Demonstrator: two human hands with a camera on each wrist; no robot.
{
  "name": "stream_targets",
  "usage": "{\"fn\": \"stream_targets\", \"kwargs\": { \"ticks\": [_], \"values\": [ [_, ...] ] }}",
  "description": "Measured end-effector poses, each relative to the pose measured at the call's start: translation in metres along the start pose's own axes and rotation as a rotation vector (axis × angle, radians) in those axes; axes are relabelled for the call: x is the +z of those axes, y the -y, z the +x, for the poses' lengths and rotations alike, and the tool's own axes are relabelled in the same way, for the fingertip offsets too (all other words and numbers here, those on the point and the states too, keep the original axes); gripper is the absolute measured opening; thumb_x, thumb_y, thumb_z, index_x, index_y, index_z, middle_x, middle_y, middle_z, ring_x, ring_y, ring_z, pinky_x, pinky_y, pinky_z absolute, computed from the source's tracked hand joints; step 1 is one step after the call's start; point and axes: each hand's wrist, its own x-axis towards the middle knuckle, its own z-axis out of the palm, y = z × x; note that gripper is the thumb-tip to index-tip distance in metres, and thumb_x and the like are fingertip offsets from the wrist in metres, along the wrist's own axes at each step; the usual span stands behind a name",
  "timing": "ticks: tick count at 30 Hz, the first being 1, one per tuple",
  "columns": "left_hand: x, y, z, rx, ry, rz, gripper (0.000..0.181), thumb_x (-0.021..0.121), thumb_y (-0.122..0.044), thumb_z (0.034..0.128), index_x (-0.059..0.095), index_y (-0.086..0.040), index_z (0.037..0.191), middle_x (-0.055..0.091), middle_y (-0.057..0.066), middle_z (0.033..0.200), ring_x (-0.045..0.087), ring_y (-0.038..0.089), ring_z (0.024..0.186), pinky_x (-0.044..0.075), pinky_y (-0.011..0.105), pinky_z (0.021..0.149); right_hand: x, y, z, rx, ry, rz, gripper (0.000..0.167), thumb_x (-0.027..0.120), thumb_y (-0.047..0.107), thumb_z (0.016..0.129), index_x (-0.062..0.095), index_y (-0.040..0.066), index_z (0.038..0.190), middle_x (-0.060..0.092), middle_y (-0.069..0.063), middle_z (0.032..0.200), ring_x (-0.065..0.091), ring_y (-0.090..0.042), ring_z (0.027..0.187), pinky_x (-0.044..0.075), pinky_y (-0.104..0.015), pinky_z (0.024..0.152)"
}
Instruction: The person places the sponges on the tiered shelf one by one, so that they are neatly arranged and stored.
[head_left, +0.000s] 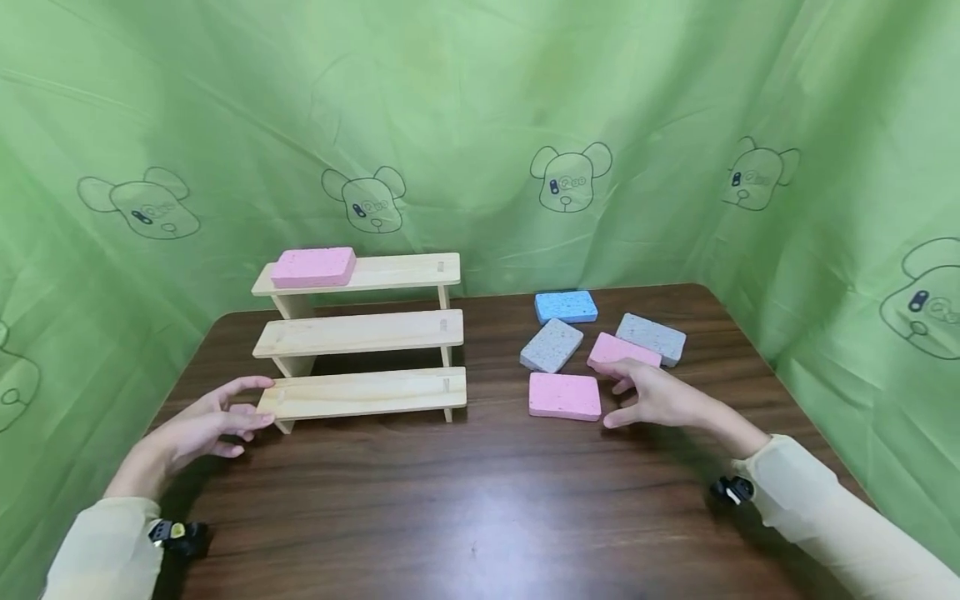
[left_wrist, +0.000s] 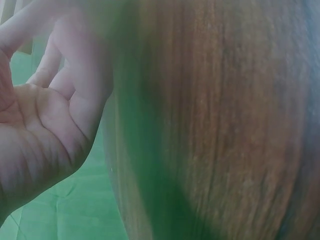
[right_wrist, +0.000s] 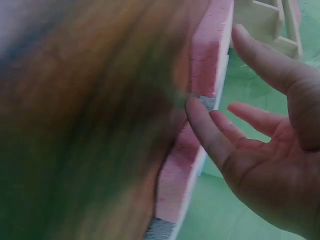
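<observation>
I saw the right hand [head_left: 652,396] with thumb and fingers apart, gripping nothing, just right of a flat pink rectangular sponge [head_left: 565,397] on the brown wood-grain counter [head_left: 465,500]; its fingers reached a second pink sponge [head_left: 618,347] farther off, though I couldn't tell whether they touched it. The left hand [head_left: 202,425], fingers spread and loosely bent, touched the left end of the pale wooden three-tier shelf's lowest board [head_left: 360,393].

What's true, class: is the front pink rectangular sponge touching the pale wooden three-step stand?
Apart: the head view shows brown wooden tabletop between the front pink sponge and the wooden stand.
</observation>
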Motion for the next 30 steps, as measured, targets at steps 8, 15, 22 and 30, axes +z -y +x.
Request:
{"fn": "stream_targets", "kwargs": {
  "ticks": [8, 15, 22, 30],
  "values": [
    [-0.002, 0.000, -0.003, 0.028, 0.031, -0.023, 0.054, 0.065, -0.017, 0.1001, 0.037, -0.035, 0.143, 0.065, 0.009, 0.107, 0.058, 0.016, 0.082, 0.058, 0.036, 0.065, 0.011, -0.008, 0.004, 0.020, -0.023, -0.049, 0.084, 0.091, 0.015, 0.076, 0.046, -0.013, 0.142, 0.044, -0.030, 0.147, 0.061, -0.038, 0.108, 0.058, -0.027, 0.078],
    [0.000, -0.001, -0.004, 0.025, 0.022, -0.028, 0.055, 0.066, -0.017, 0.0997, 0.036, -0.034, 0.143, 0.065, 0.009, 0.108, 0.058, 0.017, 0.082, 0.058, 0.036, 0.064, 0.009, -0.001, 0.010, 0.031, -0.029, -0.151, 0.081, 0.093, 0.023, 0.074, 0.054, -0.010, 0.137, 0.058, -0.025, 0.135, 0.064, -0.033, 0.103, 0.057, -0.040, 0.083],
    [0.010, 0.001, 0.009, 0.025, 0.036, -0.051, 0.060, 0.068, -0.018, 0.0985, 0.034, -0.030, 0.146, 0.063, 0.012, 0.108, 0.057, 0.017, 0.080, 0.057, 0.034, 0.063, 0.007, -0.001, 0.006, 0.071, -0.019, -0.201, 0.085, 0.094, 0.026, 0.072, 0.054, -0.011, 0.136, 0.067, -0.014, 0.117, 0.063, -0.024, 0.095, 0.054, -0.038, 0.083],
    [-0.001, 0.002, -0.001, 0.032, 0.037, -0.035, 0.055, 0.065, -0.016, 0.0998, 0.036, -0.036, 0.142, 0.064, 0.009, 0.106, 0.057, 0.015, 0.080, 0.058, 0.034, 0.063, 0.012, -0.003, 0.021, 0.052, 0.005, -0.207, 0.079, 0.093, 0.029, 0.074, 0.057, -0.008, 0.134, 0.067, -0.006, 0.109, 0.062, -0.021, 0.095, 0.053, -0.037, 0.084]
  ]
}}
